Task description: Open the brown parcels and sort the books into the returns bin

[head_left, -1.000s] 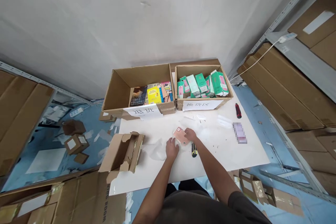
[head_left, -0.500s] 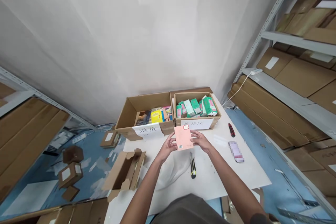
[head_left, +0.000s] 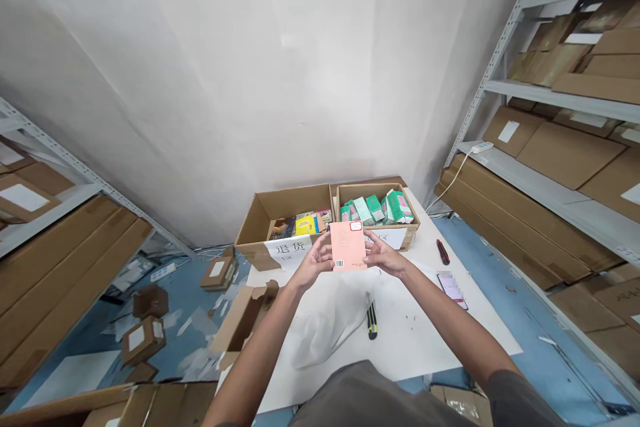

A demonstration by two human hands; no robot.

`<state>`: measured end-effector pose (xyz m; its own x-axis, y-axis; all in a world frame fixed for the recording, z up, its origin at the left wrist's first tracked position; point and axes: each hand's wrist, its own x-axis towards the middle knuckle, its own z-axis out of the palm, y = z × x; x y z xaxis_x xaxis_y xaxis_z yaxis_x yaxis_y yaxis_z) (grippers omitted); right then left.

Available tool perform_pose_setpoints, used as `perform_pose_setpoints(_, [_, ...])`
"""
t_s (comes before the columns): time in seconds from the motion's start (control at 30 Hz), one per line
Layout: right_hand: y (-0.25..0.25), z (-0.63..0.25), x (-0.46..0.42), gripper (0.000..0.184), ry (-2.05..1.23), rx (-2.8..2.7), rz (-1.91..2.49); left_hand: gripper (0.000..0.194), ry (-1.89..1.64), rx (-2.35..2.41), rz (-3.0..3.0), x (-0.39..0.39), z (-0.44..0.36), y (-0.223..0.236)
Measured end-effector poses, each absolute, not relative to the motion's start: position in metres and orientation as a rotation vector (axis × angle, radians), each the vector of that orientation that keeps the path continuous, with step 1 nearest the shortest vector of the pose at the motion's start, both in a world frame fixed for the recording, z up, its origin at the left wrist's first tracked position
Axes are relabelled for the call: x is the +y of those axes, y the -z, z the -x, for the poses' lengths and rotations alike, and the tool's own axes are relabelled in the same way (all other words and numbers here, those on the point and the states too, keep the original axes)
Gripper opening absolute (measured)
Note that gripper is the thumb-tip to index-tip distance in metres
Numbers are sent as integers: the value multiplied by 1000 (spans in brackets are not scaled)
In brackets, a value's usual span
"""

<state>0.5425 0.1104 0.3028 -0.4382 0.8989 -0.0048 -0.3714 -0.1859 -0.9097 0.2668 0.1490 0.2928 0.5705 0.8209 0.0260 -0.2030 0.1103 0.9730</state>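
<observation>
I hold a thin salmon-pink book (head_left: 349, 246) upright in front of me, back cover with a barcode facing me. My left hand (head_left: 316, 260) grips its left edge and my right hand (head_left: 383, 255) grips its right edge. It is raised above the white table (head_left: 415, 340). Behind it stand two open cardboard boxes with paper labels: the left box (head_left: 260, 227) holds several books, the right box (head_left: 406, 235) holds several green packets. A crumpled clear plastic bag (head_left: 325, 330) lies on the table below my hands.
A yellow-black utility knife (head_left: 371, 321) lies near the bag, a red-black tool (head_left: 443, 251) and a phone (head_left: 453, 289) to the right. An opened empty carton (head_left: 240, 320) sits at the table's left edge. Small boxes litter the blue floor at left. Shelves of flat cartons flank both sides.
Both hands lifted the pink book off the table and turned it upright, raising it a little closer to me. My head tilted up, showing more wall and shelves.
</observation>
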Motion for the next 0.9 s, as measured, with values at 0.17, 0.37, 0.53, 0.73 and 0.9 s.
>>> perform_pose_setpoints(0.17, [-293,-544,110,90,-1676,-1100,886,73,-1068,991,-1443,140,-279,-284])
perform_pose_setpoints(0.37, [-279,-508,100,75,-1256,-1407,932,80,-1144,938,-1475,113,-327,-276])
perform_pose_setpoints(0.53, [-276,-506,97,69,-1095,-1492,992,81,-1144,856,-1349,113,-321,-278])
perform_pose_setpoints(0.73, [-277,-534,106,85,-1492,-1155,1043,94,-942,706,-1215,124,-281,-289])
perform_pose_setpoints(0.9, [-280,-536,104,73,-1710,-1039,938,107,-751,629,-1203,126,-263,-291])
